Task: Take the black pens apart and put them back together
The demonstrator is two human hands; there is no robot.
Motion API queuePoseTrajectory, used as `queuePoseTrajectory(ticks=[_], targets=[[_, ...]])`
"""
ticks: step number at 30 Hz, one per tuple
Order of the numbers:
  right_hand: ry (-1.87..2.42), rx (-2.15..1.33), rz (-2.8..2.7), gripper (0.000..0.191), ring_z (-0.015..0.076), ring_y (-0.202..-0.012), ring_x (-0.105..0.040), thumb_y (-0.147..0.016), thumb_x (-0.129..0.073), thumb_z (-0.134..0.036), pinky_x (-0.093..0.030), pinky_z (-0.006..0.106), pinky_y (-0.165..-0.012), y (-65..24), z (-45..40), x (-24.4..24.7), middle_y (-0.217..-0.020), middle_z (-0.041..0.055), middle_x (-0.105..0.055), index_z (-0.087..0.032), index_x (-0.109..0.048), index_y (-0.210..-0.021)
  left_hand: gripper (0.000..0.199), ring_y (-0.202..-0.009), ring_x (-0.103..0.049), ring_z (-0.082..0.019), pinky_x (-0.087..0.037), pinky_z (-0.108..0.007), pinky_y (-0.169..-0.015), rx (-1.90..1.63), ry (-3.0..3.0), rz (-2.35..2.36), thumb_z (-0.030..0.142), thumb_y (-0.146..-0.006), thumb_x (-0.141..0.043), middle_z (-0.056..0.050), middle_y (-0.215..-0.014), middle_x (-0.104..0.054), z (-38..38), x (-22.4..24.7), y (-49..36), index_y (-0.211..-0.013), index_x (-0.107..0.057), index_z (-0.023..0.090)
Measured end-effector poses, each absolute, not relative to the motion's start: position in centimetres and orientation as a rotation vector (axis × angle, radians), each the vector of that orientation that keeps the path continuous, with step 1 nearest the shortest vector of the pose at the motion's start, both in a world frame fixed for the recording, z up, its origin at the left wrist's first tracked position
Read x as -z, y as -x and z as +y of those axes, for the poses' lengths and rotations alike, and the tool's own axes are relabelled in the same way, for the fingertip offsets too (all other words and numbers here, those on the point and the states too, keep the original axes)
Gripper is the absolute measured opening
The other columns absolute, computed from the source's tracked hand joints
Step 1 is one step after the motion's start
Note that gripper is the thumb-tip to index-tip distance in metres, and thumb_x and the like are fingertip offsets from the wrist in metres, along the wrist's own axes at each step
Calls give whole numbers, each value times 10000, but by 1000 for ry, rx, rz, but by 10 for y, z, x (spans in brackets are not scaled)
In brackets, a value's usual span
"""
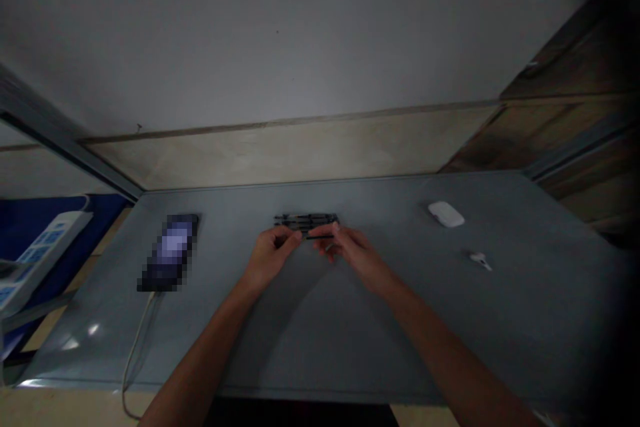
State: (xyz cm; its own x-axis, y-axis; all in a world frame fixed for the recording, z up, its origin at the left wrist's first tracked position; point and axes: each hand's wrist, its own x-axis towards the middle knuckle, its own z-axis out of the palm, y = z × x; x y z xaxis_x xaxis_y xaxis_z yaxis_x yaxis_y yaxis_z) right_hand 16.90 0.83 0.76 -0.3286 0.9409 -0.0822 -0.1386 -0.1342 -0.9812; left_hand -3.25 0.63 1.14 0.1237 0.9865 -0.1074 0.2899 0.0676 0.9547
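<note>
A thin dark pen [320, 237] lies level between my two hands, just above the grey tabletop. My right hand [356, 250] pinches its right end between thumb and fingertips, the other fingers curled below. At the pen's left end, my left hand [270, 255] is closed in a pinch, thumb against fingers. Whatever small part those left fingers grip is too small and dim to make out. Right behind the hands, several similar dark pens [306, 217] lie side by side on the table, partly covered by my fingers.
On the left is a phone [171, 250] with a pale cable [135, 340] running off the front edge. A white rounded case [446, 213] and a small white object [480, 259] lie at right. A power strip [45, 257] sits beyond the table's left edge; a wall stands behind.
</note>
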Motion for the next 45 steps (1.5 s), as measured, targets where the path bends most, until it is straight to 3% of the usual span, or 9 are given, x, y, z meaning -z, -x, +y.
queuePoseTrajectory(ticks=[8,13,18,21,26,32,39,42,45], targets=[[982,-1604,-1224,580,187,-731,-622,-928,-478,-665,-452,314,-634,-171,11,-7,-820,101,-712,-174,-754,-789,361,-534,-398,-111,-285,-238,-507,-901,-1419,1287,512,-819,-662,44,-606,-471,4,-15,29,-899,-633,161],[1016,-1555,-1247,588,198,-765,-622,-919,-476,-680,-450,317,-634,-169,9,-13,-843,103,-715,-185,-742,-743,486,-566,-452,-134,-312,-259,-532,-856,-1498,1402,577,-910,-495,3,-606,-514,4,-9,28,-745,-651,147],[1043,-1561,-1242,550,191,-738,-626,-917,-501,-667,-447,311,-622,-170,10,-9,-831,98,-717,-185,-764,-884,381,-569,-452,-122,-324,-246,-539,-853,-1502,1321,516,-880,-575,14,-633,-521,5,-7,30,-789,-635,150],[1035,-1599,-1224,569,178,-688,-620,-916,-494,-675,-450,309,-616,-171,11,-6,-788,85,-704,-177,-765,-969,311,-516,-378,-100,-279,-225,-500,-878,-1489,1298,463,-836,-655,61,-570,-427,6,-9,31,-885,-628,156],[1035,-1590,-1207,601,177,-693,-621,-918,-473,-685,-449,303,-620,-171,12,-8,-757,89,-703,-173,-773,-824,348,-518,-394,-101,-279,-220,-497,-893,-1472,1317,486,-836,-654,56,-579,-453,6,-9,29,-942,-637,154],[1021,-1543,-1222,568,193,-742,-623,-899,-515,-679,-457,309,-627,-171,12,-9,-814,97,-718,-190,-756,-738,480,-535,-423,-114,-284,-246,-511,-794,-1512,1377,565,-904,-504,13,-587,-494,4,-8,29,-722,-642,143],[1064,-1543,-1257,564,160,-613,-584,-914,-490,-677,-452,307,-599,-173,13,-7,-709,59,-667,-188,-771,-905,326,-521,-400,-94,-290,-217,-500,-829,-1496,1298,483,-826,-657,48,-601,-474,6,-9,31,-875,-628,162],[1063,-1559,-1243,596,156,-585,-574,-918,-471,-686,-446,308,-589,-172,12,-8,-658,54,-643,-175,-771,-859,317,-495,-361,-90,-274,-211,-482,-840,-1523,1285,471,-822,-676,69,-561,-412,7,-8,31,-892,-627,165],[1067,-1536,-1223,608,161,-610,-581,-909,-478,-693,-443,308,-604,-171,12,-10,-664,65,-654,-173,-760,-766,345,-531,-430,-111,-317,-222,-506,-861,-1563,1321,500,-884,-600,40,-590,-481,5,-9,30,-891,-641,158]])
